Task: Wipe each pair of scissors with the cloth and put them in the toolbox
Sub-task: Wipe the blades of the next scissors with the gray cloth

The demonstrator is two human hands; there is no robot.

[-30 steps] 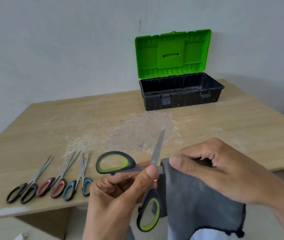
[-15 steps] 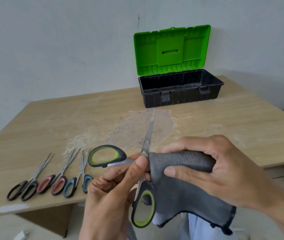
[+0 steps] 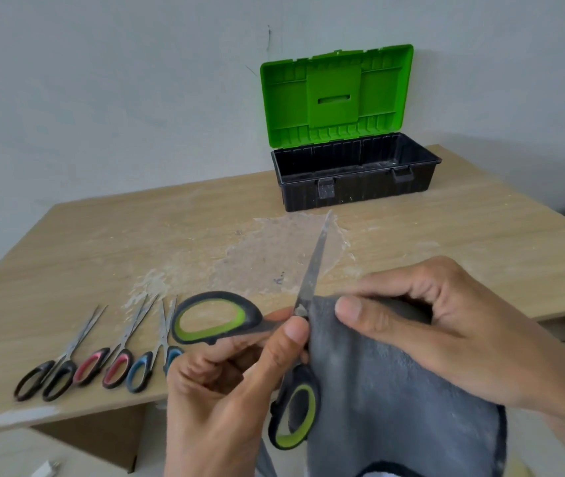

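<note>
Facing a plain pale wall, I work over a wooden table [image 3: 480,242] whose middle is scuffed and flaky with whitish residue. Compared with half a second ago, my right hand [image 3: 446,325] has slid the grey cloth [image 3: 377,390] back down to the blade's base, baring the dull steel. My left hand [image 3: 226,383] pinches the green-handled scissors [image 3: 312,270] at the pivot, blades splayed. Three smaller pairs [image 3: 102,359] lie by the near edge. Far back stands the ribbed black toolbox [image 3: 356,187], green lid up.
</note>
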